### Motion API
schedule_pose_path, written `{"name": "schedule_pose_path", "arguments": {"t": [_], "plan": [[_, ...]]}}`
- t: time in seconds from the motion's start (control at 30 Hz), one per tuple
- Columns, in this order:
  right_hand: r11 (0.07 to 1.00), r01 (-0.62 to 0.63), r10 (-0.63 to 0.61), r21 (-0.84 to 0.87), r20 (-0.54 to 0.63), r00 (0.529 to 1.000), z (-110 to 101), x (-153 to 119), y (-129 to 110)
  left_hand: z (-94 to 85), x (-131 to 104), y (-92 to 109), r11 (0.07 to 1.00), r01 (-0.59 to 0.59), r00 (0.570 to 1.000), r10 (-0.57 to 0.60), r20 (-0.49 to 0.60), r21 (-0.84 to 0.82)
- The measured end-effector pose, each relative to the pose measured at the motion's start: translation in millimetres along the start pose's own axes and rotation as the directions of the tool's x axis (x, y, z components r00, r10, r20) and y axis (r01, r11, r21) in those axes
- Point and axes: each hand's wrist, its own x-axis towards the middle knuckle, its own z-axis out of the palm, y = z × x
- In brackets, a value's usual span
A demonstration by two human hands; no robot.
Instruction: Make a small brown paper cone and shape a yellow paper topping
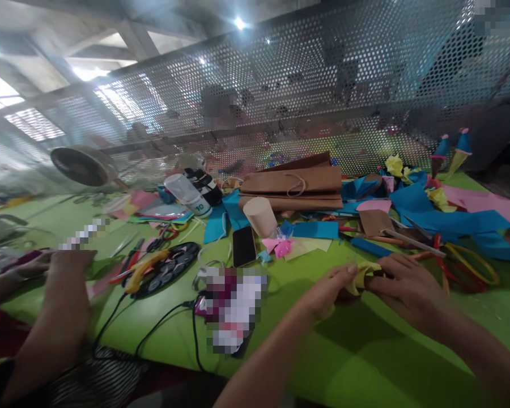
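A small piece of crumpled yellow paper (357, 281) is held between my two hands, just above the green tabletop. My left hand (332, 287) pinches its left side, thumb on top. From the right, my right hand (403, 286) has its fingers closed on the paper's other edge. Beyond the hands lie a blue-handled tool (372, 247) and a brown paper piece (375, 222). Scissors with red and yellow handles (471, 263) rest to the right of my right hand. The undersides of the fingers are hidden.
Rolled brown sheets (291, 187), a cream cylinder (260, 216), a white bottle (189, 195) and a dark phone (243, 247) lie across the middle. A yellow glue gun (147, 269) with a cable sits left. A co-worker's arm (63, 300) reaches in at far left. A perforated screen (280, 96) stands behind.
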Motion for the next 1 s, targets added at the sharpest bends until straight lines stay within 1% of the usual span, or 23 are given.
{"name": "schedule_pose_path", "arguments": {"t": [0.1, 0.2, 0.37, 0.43, 0.6, 0.67, 0.8, 0.87, 0.9, 0.97, 1.0], "plan": [[0.999, -0.011, 0.011, 0.044, 0.003, 1.0, -3, 3, -3, 0.1, 2, -1, 0.997, -0.001, 0.998, -0.004, -0.066, -0.077], [0.998, -0.021, 0.021, 0.058, 0.001, 1.0, -1, 2, -3, 0.4, 2, -1, 0.995, -0.014, 0.998, 0.008, -0.059, -0.102], [0.991, -0.068, 0.07, 0.116, -0.012, 0.997, 6, -1, 1, 2.1, 1, 0, 0.996, -0.069, 0.996, 0.066, -0.053, -0.061], [0.985, -0.084, 0.088, 0.152, -0.023, 0.996, 7, -1, 2, 2.6, 0, 0, 0.995, -0.085, 0.994, 0.081, -0.073, -0.054], [0.97, -0.087, 0.106, 0.226, -0.073, 0.992, 5, 2, 1, 2.2, 1, 1, 0.997, -0.072, 0.987, 0.066, -0.146, -0.037], [0.952, -0.118, 0.142, 0.282, -0.065, 0.988, 3, 4, -1, 2.1, 1, 1, 0.996, -0.085, 0.988, 0.082, -0.13, -0.021], [0.89, -0.183, 0.218, 0.418, -0.037, 0.975, 0, 6, -7, 3.7, -1, 5, 0.99, -0.143, 0.988, 0.143, -0.065, 0.003], [0.849, -0.239, 0.286, 0.472, -0.029, 0.958, 0, 5, -8, 4.7, -3, 8, 0.985, -0.166, 0.985, 0.168, -0.047, 0.036], [0.824, -0.285, 0.347, 0.49, -0.04, 0.937, 0, 4, -8, 5.0, -4, 9, 0.984, -0.169, 0.984, 0.171, -0.038, 0.063], [0.772, -0.366, 0.479, 0.519, -0.096, 0.873, 1, 2, -5, 5.2, -5, 11, 0.981, -0.156, 0.987, 0.16, -0.021, 0.112], [0.745, -0.388, 0.528, 0.542, -0.124, 0.84, 2, 2, -4, 5.0, -6, 11, 0.981, -0.143, 0.989, 0.147, -0.02, 0.129]]}}
